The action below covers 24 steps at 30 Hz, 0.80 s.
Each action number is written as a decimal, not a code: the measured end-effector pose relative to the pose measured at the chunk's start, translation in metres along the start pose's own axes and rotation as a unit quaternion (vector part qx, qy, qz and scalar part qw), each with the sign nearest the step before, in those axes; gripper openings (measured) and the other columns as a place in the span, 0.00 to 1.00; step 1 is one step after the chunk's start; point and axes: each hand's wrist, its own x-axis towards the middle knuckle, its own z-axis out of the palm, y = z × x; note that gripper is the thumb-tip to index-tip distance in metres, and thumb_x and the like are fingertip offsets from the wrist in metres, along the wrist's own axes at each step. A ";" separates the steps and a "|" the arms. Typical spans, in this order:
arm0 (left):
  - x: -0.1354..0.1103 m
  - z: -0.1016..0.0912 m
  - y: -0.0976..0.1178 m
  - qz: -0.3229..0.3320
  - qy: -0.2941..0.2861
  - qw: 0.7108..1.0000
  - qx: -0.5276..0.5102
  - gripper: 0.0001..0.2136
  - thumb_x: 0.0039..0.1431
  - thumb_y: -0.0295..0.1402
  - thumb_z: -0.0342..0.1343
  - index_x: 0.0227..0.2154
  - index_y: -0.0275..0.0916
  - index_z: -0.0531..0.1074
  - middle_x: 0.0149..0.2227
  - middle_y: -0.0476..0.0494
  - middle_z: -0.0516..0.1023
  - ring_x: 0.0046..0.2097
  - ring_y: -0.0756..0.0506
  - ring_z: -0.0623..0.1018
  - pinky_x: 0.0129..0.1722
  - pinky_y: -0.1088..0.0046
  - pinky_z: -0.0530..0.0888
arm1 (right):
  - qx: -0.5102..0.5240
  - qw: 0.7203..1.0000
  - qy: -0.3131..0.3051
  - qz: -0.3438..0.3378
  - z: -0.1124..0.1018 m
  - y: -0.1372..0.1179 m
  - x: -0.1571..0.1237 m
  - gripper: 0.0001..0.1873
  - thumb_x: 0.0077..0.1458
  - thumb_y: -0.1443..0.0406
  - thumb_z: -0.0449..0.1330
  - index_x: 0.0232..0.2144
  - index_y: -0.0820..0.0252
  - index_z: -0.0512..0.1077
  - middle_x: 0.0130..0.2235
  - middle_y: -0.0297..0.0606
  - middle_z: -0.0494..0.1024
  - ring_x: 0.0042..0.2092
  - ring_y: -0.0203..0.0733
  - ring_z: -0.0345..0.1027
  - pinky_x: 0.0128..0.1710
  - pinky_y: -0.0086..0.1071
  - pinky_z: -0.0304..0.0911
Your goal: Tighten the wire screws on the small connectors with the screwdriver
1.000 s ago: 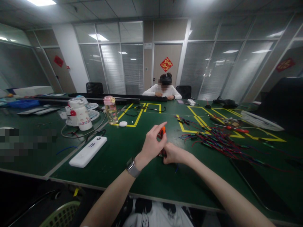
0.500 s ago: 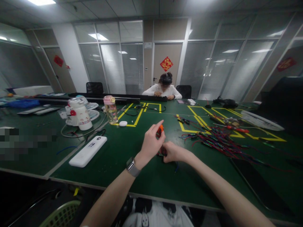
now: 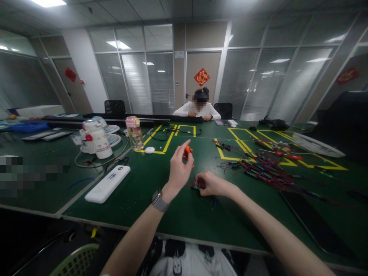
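Note:
My left hand (image 3: 178, 168) is raised above the green table (image 3: 178, 214), fingers closed round an orange-handled tool (image 3: 187, 151), index finger stretched up; a watch sits on that wrist. My right hand (image 3: 209, 183) rests on the table just right of it, pinching a small green circuit board (image 3: 196, 187) with thin red and blue wires. The tool's tip points down towards the board, with a gap between them.
A heap of red and blue wired parts (image 3: 258, 168) lies to the right among yellow tape outlines. A white flat device (image 3: 107, 184), a white jug-like gadget (image 3: 96, 138), a pink-lidded bottle (image 3: 134, 133) stand left. A person sits across the table (image 3: 198, 109).
My left hand has lifted the orange tool up and left, away from the board. My right hand has stayed on the table, and the small board now shows beside its fingers.

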 end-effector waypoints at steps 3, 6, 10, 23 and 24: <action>0.003 -0.007 0.000 0.012 -0.006 1.000 0.017 0.18 0.64 0.27 0.41 0.56 0.40 0.62 0.42 0.42 0.71 0.37 0.50 0.73 0.40 0.71 0.73 | 0.014 1.000 -0.004 -0.006 0.000 0.003 -0.001 0.14 0.38 0.73 0.60 0.33 0.63 0.71 0.27 0.29 0.69 0.27 0.32 0.61 0.25 0.22 0.55; 0.006 -0.009 -0.002 0.015 -0.079 0.994 0.078 0.14 0.63 0.29 0.45 0.49 0.39 0.67 0.43 0.43 0.73 0.41 0.47 0.74 0.44 0.69 0.71 | 0.032 0.999 0.006 -0.021 0.000 0.004 -0.002 0.16 0.38 0.74 0.60 0.34 0.62 0.67 0.28 0.29 0.70 0.28 0.32 0.62 0.24 0.22 0.56; 0.005 -0.005 -0.011 -0.045 -0.205 0.963 0.169 0.08 0.57 0.35 0.53 0.36 0.39 0.73 0.34 0.46 0.75 0.35 0.47 0.74 0.37 0.71 0.70 | 0.039 0.999 0.027 -0.023 -0.005 0.002 -0.003 0.15 0.38 0.74 0.60 0.32 0.60 0.62 0.28 0.29 0.71 0.28 0.33 0.63 0.25 0.23 0.57; -0.004 0.005 -0.037 -0.127 -0.405 0.895 0.140 0.09 0.48 0.37 0.60 0.29 0.36 0.77 0.27 0.50 0.75 0.29 0.49 0.71 0.28 0.76 0.62 | 0.036 0.996 0.073 -0.024 -0.015 0.006 -0.009 0.13 0.39 0.74 0.60 0.30 0.60 0.63 0.29 0.30 0.71 0.30 0.34 0.64 0.28 0.24 0.57; -0.004 0.005 -0.039 -0.129 -0.402 0.895 0.144 0.09 0.48 0.37 0.60 0.29 0.35 0.77 0.27 0.49 0.75 0.29 0.49 0.71 0.28 0.76 0.62 | 0.035 0.996 0.079 -0.029 -0.015 0.007 -0.009 0.13 0.40 0.74 0.59 0.31 0.60 0.64 0.30 0.30 0.72 0.30 0.34 0.64 0.28 0.25 0.57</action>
